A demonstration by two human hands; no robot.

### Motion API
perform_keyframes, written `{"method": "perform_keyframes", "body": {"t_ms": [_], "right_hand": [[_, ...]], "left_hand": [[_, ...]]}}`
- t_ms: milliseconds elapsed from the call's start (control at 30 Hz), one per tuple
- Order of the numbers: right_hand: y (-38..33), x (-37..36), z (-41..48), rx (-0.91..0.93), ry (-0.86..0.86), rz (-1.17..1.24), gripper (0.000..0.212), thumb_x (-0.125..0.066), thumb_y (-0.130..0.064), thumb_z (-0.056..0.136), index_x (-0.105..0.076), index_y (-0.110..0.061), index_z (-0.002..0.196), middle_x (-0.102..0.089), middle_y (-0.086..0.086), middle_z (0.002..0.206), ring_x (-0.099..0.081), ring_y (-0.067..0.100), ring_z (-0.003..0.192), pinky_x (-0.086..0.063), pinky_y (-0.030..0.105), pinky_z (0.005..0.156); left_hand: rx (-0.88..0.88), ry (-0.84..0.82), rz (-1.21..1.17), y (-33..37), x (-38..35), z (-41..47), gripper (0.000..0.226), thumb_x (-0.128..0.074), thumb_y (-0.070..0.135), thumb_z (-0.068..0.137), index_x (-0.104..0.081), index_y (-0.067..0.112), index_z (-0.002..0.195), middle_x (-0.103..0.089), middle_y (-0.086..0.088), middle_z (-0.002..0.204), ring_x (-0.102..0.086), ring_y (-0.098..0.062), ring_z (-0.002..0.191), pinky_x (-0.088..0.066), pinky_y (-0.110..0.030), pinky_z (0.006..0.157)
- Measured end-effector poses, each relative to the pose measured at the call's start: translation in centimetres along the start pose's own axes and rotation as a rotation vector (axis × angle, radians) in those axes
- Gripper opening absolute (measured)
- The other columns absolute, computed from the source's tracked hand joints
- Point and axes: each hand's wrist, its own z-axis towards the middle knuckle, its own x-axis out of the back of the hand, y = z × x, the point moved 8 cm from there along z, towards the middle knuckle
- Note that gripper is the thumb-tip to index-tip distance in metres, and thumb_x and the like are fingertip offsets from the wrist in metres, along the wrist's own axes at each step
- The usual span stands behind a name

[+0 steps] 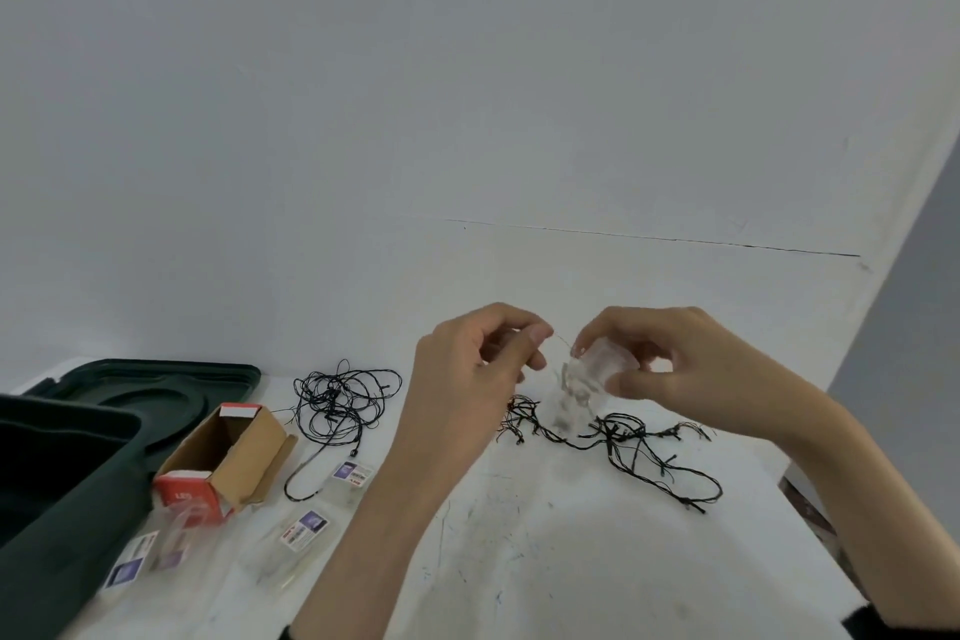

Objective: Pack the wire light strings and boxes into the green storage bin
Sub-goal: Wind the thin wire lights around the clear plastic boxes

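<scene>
**Both hands busy with a clear case and a fine wire**

The right hand [675, 369] grips a small clear plastic case [597, 372] between thumb and curled fingers and holds it up off the table. The left hand [467, 369], just beside it, pinches a thin wire [562, 346] between thumb and forefinger. The wire runs across the short gap to the case.

Under the hands, near the table's far edge, a dark light string [623, 437] lies loosely tangled, its strands trailing towards the right edge. A second dark string [343, 395] lies in a loose heap further left, also by the far edge.

Nearer the left edge an open cardboard box [228, 463] with red ends lies on its side, with clear labelled packets [306, 530] flat just beside it. The green storage bin [52, 473] stands at the left edge, well apart from the hands. Its lid [156, 379] lies flat behind it.

The white table [571, 577] is scuffed with small marks. It meets a plain pale wall [467, 94], which has a thin dark line [649, 237] across it.
</scene>
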Motion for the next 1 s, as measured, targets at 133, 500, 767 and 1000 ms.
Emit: {"method": "perform_keyframes", "body": {"t_ms": [133, 500, 767, 1000], "right_hand": [[-0.9, 0.1, -0.8, 0.034, -0.100, 0.351, 0.026, -0.067, -0.014, 0.070, -0.067, -0.026, 0.093, -0.068, 0.013, 0.088, -0.054, 0.031, 0.075, -0.046, 0.039, 0.073], [-1.3, 1.8, 0.2, 0.096, 0.336, 1.106, 0.029, -0.069, -0.002, 0.067, -0.059, -0.012, 0.092, -0.068, 0.008, 0.079, -0.056, 0.019, 0.064, -0.049, 0.023, 0.064], [-2.7, 5.0, -1.6, 0.185, 0.818, 0.115, 0.032, -0.069, -0.004, 0.081, -0.059, -0.032, 0.089, -0.064, -0.016, 0.081, -0.054, 0.009, 0.073, -0.041, 0.010, 0.067], [-2.5, 4.6, -0.9, 0.262, 0.698, -0.289, 0.030, -0.061, 0.006, 0.080, -0.064, -0.016, 0.100, -0.056, -0.030, 0.091, -0.043, 0.009, 0.080, -0.035, 0.009, 0.069]], "left_hand": [[0.135, -0.030, -0.189, -2.0, -0.4, 0.2, 0.009, -0.065, 0.017, 0.084, -0.072, 0.021, 0.079, -0.067, 0.007, 0.064, -0.057, -0.003, 0.062, -0.048, -0.014, 0.060], [0.256, -0.188, -0.501, -1.8, -3.1, -1.8, 0.026, -0.063, 0.032, 0.073, -0.076, 0.014, 0.085, -0.060, -0.001, 0.058, -0.049, -0.015, 0.053, -0.046, -0.027, 0.070], [0.268, -0.318, -0.461, 1.1, -3.3, -2.5, 0.038, -0.049, 0.041, 0.083, -0.075, 0.015, 0.089, -0.054, -0.001, 0.050, -0.050, -0.014, 0.052, -0.050, -0.033, 0.075], [0.018, -0.199, -0.132, 3.6, -1.6, -1.9, 0.016, -0.058, 0.024, 0.088, -0.073, 0.023, 0.083, -0.053, 0.006, 0.050, -0.050, -0.002, 0.052, -0.042, -0.011, 0.059]]}}
